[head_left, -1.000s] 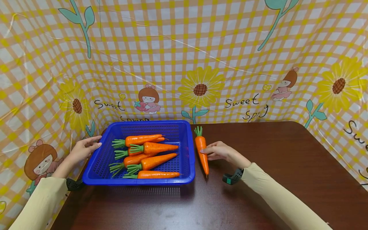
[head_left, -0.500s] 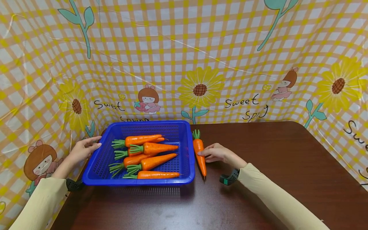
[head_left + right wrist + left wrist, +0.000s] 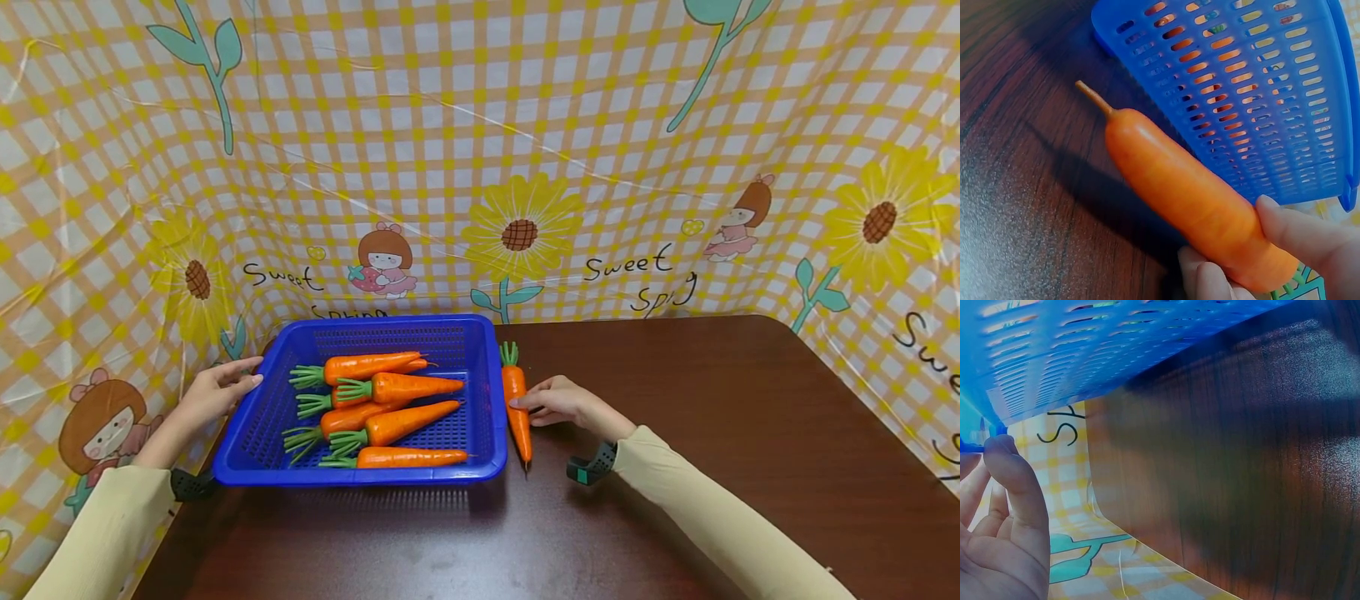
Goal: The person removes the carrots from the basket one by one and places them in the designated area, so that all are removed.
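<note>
A blue perforated plastic basket (image 3: 352, 476) stands at the left of the table, with several orange carrots (image 3: 411, 422) lying in it, green tops to the left. At its left side my left hand (image 3: 212, 394) pinches the rim between thumb and fingers; the left wrist view shows the thumb (image 3: 1022, 481) against the basket (image 3: 1110, 353). Just right of the basket, my right hand (image 3: 561, 402) grips one carrot (image 3: 514, 387) by its side, green top pointing away. In the right wrist view that carrot (image 3: 1179, 194) casts a shadow apart from itself, close to the basket wall (image 3: 1254, 94).
The dark brown wooden table (image 3: 697, 417) stretches to the right and front. A yellow checked cloth (image 3: 600, 125) with printed flowers hangs behind and at both sides. A dark band (image 3: 591, 465) sits on each wrist.
My right hand has moved slightly left and nearer to me with the carrot, bringing it closer to the basket's right side. The left hand has stayed at the rim.
</note>
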`<move>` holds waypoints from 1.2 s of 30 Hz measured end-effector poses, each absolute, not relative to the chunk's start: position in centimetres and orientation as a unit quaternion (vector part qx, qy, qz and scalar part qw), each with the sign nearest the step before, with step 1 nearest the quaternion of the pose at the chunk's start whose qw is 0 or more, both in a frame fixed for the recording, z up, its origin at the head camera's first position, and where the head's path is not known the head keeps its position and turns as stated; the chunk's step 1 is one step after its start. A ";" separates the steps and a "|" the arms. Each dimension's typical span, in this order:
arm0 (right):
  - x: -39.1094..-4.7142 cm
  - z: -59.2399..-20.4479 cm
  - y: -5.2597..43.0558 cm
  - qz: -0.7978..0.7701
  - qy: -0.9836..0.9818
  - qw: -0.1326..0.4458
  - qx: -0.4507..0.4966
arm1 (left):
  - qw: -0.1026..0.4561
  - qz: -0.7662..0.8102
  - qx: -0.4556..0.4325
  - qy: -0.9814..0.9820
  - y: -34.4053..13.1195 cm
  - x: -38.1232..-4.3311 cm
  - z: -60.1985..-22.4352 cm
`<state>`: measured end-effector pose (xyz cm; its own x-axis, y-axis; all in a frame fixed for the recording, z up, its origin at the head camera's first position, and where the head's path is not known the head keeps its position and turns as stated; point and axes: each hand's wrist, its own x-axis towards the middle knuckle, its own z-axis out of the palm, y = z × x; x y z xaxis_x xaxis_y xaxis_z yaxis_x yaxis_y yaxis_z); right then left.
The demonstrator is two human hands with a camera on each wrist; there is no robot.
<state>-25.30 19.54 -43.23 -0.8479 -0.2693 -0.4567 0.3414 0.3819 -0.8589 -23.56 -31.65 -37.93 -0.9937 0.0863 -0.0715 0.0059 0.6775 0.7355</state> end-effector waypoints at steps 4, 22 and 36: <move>-25.3 -43.4 19.7 -0.555 0.785 0.273 0.026 | 0.052 0.401 0.027 0.914 -31.7 -23.6 -37.9; -24.9 -43.5 19.4 -0.551 0.790 0.263 0.052 | 0.046 0.401 0.030 0.915 -31.6 -23.6 -37.8; -24.6 -43.5 19.7 -0.551 0.790 0.263 0.054 | 0.042 0.393 0.032 0.918 -31.4 -23.4 -37.6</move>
<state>-24.59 19.71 -43.48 -0.8554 -0.2057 -0.4753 0.3754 0.3860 -0.8426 -23.39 -31.41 -37.62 -0.9945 0.0916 -0.0515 0.0259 0.6886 0.7247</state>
